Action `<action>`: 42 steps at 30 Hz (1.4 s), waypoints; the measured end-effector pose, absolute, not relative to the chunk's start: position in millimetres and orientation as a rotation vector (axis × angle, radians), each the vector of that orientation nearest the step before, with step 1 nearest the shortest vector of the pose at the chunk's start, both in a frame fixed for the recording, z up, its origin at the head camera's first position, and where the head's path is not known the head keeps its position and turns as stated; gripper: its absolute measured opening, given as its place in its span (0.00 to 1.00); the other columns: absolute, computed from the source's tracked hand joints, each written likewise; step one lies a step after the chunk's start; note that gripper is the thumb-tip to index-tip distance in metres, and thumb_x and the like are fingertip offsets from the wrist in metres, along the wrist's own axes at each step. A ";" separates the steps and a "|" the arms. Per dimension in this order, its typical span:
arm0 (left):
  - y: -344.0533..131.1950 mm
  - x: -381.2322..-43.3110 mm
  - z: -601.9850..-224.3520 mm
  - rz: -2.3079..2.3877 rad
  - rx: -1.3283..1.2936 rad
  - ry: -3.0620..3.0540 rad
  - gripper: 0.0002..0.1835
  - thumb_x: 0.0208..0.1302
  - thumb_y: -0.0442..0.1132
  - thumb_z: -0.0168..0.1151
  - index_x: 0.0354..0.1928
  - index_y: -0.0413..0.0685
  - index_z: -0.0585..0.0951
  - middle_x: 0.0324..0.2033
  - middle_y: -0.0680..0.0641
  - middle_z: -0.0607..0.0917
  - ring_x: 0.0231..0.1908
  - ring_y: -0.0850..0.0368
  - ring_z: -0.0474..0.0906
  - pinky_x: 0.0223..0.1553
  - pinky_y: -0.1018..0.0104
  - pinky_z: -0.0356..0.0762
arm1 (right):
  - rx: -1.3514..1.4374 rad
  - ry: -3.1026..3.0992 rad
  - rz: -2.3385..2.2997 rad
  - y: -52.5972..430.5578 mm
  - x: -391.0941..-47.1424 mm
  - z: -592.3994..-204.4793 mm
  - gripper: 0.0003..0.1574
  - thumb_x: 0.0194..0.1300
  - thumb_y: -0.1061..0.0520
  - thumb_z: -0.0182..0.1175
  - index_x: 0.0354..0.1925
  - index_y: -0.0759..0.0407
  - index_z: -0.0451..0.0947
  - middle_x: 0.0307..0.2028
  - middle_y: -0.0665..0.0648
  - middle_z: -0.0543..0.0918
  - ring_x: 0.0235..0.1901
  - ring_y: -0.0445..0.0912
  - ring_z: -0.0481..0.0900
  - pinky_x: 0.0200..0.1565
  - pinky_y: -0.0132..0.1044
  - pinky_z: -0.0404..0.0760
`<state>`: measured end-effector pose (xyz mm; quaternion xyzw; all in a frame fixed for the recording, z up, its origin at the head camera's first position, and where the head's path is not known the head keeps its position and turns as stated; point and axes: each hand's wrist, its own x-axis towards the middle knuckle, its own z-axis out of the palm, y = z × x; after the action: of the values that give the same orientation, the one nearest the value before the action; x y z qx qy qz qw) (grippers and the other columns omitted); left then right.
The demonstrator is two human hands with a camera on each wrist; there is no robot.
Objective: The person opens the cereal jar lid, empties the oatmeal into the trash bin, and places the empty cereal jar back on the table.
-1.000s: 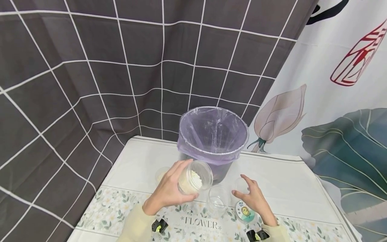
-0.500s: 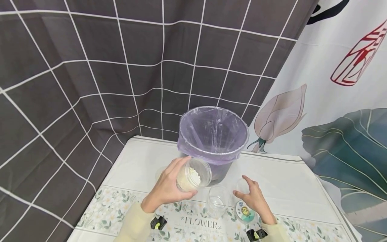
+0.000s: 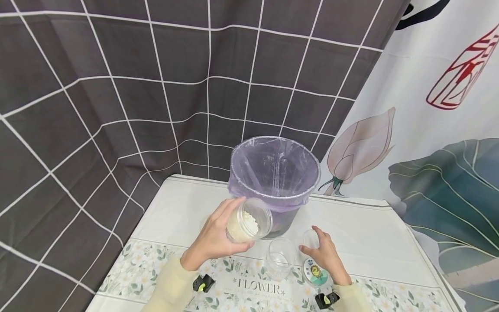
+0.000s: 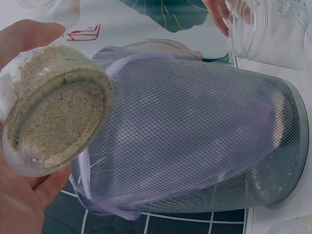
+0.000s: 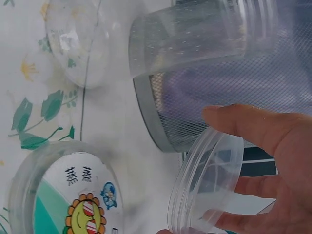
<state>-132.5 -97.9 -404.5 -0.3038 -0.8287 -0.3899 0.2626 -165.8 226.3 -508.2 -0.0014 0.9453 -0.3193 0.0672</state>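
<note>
My left hand (image 3: 216, 234) grips a clear plastic jar (image 4: 29, 68) round its side. The jar leans over toward the right, its mouth facing the bin's side, and pale crumbly grains fill much of it. My right hand (image 3: 325, 253) holds a clear round lid (image 5: 207, 183) by its edge, thumb on one side and fingers on the other. Between the hands a clear jar (image 3: 280, 260) stands upright with no lid and nothing visible inside. Near my right wrist lies a round container top (image 3: 316, 274) with a cartoon flower print.
Just behind the hands stands a mesh bin (image 4: 195, 136) lined with a purple bag (image 3: 273, 195). A flowered cloth (image 3: 156, 268) covers the table. Partly behind my left hand is another clear container (image 4: 292, 226). A dark checked curtain (image 3: 175, 56) hangs behind.
My left hand, with the tilted jar of grains, has risen slightly and shifted a little left. My right hand stays almost in place with the lid.
</note>
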 end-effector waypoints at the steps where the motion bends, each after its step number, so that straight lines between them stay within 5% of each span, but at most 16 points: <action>1: -97.9 -132.7 -404.0 -1.059 -0.822 -2.240 0.52 0.28 0.50 0.76 0.62 0.43 0.65 0.53 0.47 0.74 0.50 0.53 0.73 0.50 0.56 0.76 | -0.002 2.852 -0.960 226.0 -166.2 -509.3 0.52 0.51 0.49 0.66 0.66 0.67 0.52 0.59 0.78 0.58 0.56 0.73 0.60 0.52 0.67 0.65; 42: -97.4 -135.8 -388.8 -1.070 -0.866 -2.185 0.53 0.28 0.50 0.76 0.62 0.40 0.64 0.53 0.46 0.73 0.51 0.53 0.71 0.53 0.57 0.73 | 0.043 2.914 -0.909 230.0 -187.6 -551.7 0.51 0.48 0.56 0.68 0.63 0.74 0.56 0.56 0.82 0.59 0.54 0.73 0.62 0.55 0.63 0.64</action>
<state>-135.8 -97.4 -388.8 -0.3225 -0.8132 -0.3982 0.2761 -187.6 230.0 -551.7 0.0141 0.9536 -0.2973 0.0444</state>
